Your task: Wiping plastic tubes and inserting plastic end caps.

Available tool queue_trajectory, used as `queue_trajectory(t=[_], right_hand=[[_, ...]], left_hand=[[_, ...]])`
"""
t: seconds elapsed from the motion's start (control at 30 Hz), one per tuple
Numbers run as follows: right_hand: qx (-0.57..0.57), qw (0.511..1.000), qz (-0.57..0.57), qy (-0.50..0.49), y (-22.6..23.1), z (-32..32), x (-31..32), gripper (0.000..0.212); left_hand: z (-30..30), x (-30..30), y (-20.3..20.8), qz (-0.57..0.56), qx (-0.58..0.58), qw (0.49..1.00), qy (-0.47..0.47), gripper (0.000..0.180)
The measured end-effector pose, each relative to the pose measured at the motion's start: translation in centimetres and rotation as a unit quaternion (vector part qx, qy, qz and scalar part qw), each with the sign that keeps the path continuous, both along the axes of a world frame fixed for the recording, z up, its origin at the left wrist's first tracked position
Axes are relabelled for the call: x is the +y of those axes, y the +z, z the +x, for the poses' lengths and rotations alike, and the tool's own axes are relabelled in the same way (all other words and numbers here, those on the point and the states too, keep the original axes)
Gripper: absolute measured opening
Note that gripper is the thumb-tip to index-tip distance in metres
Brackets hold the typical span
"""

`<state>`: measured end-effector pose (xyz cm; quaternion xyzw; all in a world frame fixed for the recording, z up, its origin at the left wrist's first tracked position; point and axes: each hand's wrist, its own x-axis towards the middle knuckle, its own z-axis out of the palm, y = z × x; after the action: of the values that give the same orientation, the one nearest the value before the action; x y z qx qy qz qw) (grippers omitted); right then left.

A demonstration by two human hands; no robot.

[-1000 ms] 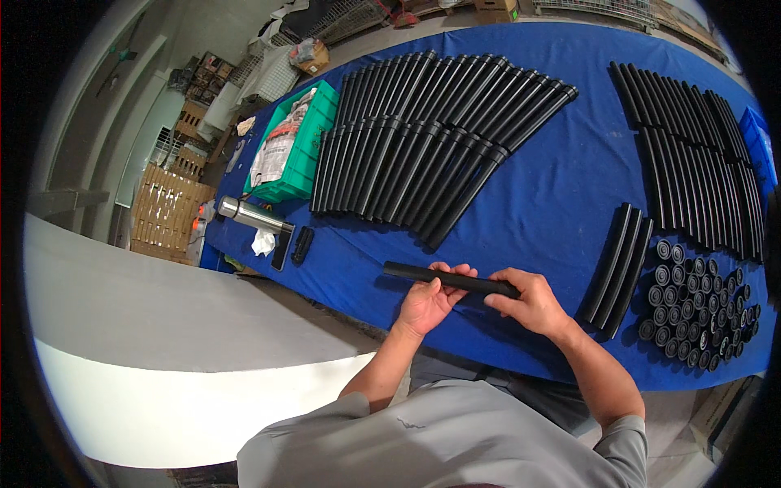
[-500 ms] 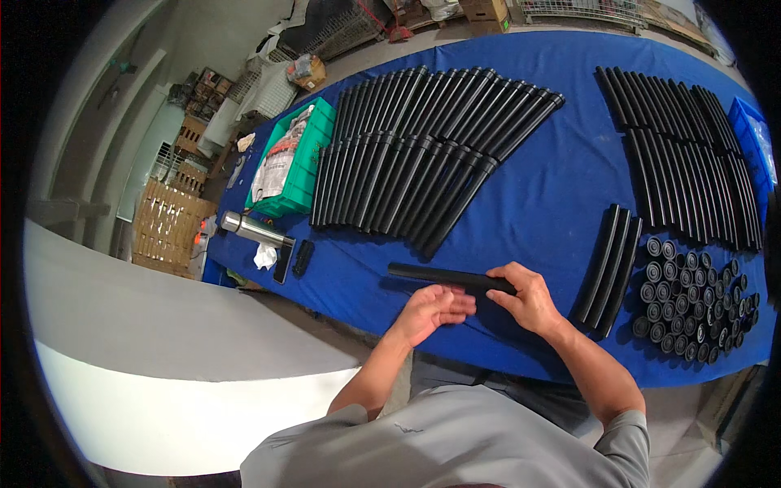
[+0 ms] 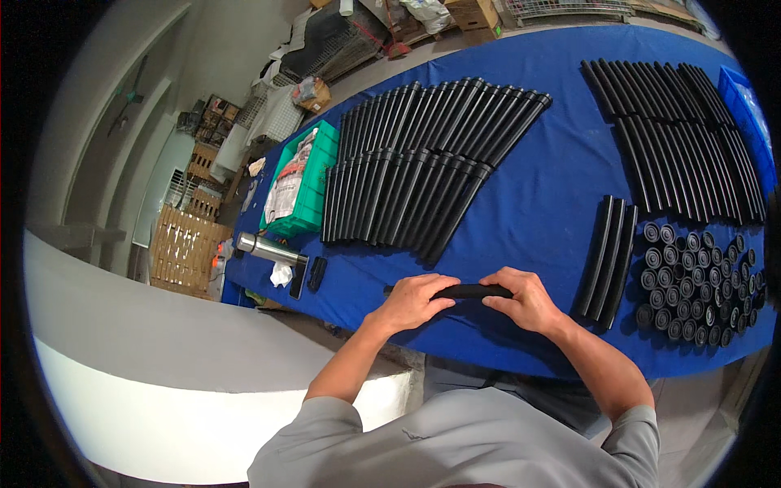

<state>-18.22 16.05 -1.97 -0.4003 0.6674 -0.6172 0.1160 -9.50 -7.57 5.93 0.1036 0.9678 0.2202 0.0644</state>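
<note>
A black tube [image 3: 469, 291] lies crosswise between my hands, close above the blue cloth near the table's front edge. My left hand [image 3: 416, 302] is closed around it toward its left end, a short tip of which shows past the fingers. Farther right, my right hand [image 3: 522, 299] grips the same tube and hides its right end. Three loose black tubes [image 3: 605, 262] lie side by side just right of my right hand. Beyond them, several round black caps [image 3: 688, 281] stand grouped together.
Black tubes with collared ends [image 3: 407, 175] fan out in two rows beyond my hands. Plain black tubes [image 3: 675, 146] fill the far right, beside a blue crate [image 3: 744, 102]. On the left are a green crate [image 3: 321, 183] with newspaper, a steel flask [image 3: 264, 247], tissue [image 3: 281, 274] and a phone [image 3: 298, 278].
My left hand has moved from beneath the tube, fingers loose, to a grip around its left part. The tube has turned closer to level. The whole view has shifted slightly.
</note>
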Motion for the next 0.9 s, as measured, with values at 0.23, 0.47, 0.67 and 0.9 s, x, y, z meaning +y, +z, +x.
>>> queue_trajectory(t=[0.23, 0.47, 0.67, 0.9], right_hand=[[-0.093, 0.995, 0.006, -0.041, -1.1, 0.2, -0.9, 0.066], [0.015, 0.995, 0.085, 0.052, -1.0, 0.5, -0.7, 0.082], [0.064, 0.994, 0.077, 0.043, -1.6, 0.8, -0.8, 0.070], [0.043, 0.995, 0.077, 0.045, -1.4, 0.5, -0.8, 0.067]], left_hand=[[-2.0, -0.7, 2.4, -0.013, -0.041, 0.999, -0.022, 0.032], [-15.6, -4.8, 4.6, -0.066, 0.161, 0.983, 0.055, 0.039], [-30.7, -3.6, 1.5, -0.179, 0.223, 0.954, 0.090, 0.047], [-36.8, -2.2, -2.3, -0.204, 0.164, 0.955, 0.141, 0.046]])
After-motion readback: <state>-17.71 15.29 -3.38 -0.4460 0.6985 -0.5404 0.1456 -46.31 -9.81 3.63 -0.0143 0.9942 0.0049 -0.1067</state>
